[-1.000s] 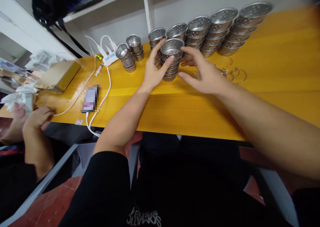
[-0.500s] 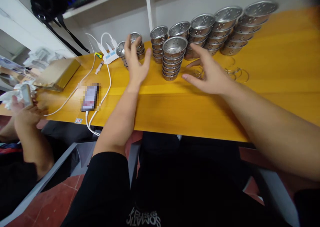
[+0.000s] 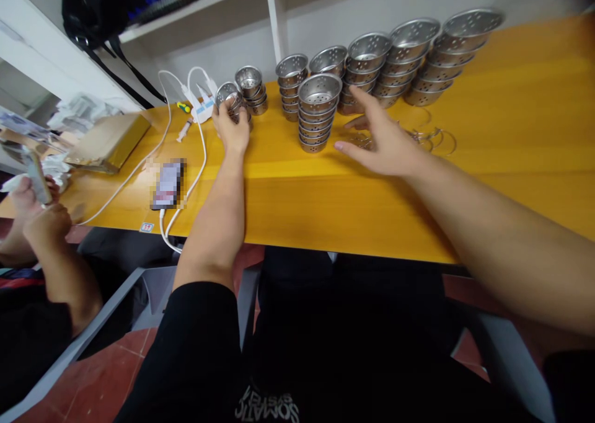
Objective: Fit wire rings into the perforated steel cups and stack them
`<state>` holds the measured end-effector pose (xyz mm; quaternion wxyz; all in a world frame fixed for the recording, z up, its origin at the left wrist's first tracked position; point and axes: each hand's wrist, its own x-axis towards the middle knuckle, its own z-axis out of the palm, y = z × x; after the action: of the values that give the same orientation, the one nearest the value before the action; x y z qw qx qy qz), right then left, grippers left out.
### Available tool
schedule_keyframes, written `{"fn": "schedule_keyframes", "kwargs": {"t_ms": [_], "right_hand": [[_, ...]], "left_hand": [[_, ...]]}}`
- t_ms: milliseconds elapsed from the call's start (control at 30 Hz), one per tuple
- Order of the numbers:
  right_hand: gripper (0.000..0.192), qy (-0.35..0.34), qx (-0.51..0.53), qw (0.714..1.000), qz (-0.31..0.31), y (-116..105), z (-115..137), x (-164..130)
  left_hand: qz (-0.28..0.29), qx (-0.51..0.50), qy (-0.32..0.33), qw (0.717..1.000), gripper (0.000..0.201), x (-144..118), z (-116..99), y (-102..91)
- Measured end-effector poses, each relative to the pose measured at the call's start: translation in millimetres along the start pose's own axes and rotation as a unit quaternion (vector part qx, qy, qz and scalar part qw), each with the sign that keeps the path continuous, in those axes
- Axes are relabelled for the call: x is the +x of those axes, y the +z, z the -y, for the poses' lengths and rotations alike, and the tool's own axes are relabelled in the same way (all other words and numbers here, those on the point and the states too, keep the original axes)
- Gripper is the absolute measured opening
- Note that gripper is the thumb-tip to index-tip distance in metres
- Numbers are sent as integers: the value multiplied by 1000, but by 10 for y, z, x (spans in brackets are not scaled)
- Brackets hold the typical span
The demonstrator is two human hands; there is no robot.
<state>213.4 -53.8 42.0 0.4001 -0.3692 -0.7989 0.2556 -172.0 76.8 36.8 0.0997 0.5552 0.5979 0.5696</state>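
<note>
My left hand is curled round the leftmost short stack of perforated metal cups, its fingers partly hiding the lower cups. Just behind it stands another short stack of perforated cups. A taller nested stack is at the front, between my hands. My right hand hovers to the right of that stack, thumb and fingers apart and holding nothing. Behind it, more perforated cup stacks run in a slanting row to the back right. Thin metal rings lie beyond my right wrist, partly covered by the hand.
A phone with white cables lies left of my left forearm. Near the wall are a white power strip and a small syringe. A cardboard box sits further left, near another person's hands holding a phone.
My left hand has moved left and down from above the short stacks and closed round the leftmost one. My right hand has stayed open in nearly the same place.
</note>
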Motion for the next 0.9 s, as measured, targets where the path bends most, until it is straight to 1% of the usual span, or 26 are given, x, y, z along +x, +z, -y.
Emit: {"fn": "schedule_keyframes", "kwargs": {"t_ms": [100, 167, 300, 400, 500, 600, 700, 800, 900], "right_hand": [[123, 14, -9, 1000, 3, 35, 107, 54], [119, 8, -24, 1000, -2, 44, 134, 100], [112, -9, -25, 999, -27, 21, 57, 159], [113, -3, -16, 998, -65, 6, -6, 156], [121, 11, 2, 995, -95, 35, 2, 147], [129, 8, 17, 996, -87, 96, 33, 169], [124, 3, 43, 997, -64, 154, 12, 215], [127, 5, 65, 996, -63, 216, -89, 253], [131, -2, 61, 996, -65, 305, -231, 264]], "left_hand": [[-31, 25, -17, 999, 22, -17, -47, 8], [-38, 1, -10, 999, 23, -28, -79, 13], [-46, -36, 14, 998, 31, -29, -91, 33], [-49, -6, 45, 998, 31, -36, -88, 55], [-53, 31, 56, 997, 36, -59, -112, 65], [-54, 28, 51, 997, 30, -82, -150, 58], [-48, -3, 34, 998, 24, -90, -175, 43], [-39, -19, 26, 999, 25, -103, -197, 37], [-45, 2, 40, 998, 22, -131, -222, 38]]}}
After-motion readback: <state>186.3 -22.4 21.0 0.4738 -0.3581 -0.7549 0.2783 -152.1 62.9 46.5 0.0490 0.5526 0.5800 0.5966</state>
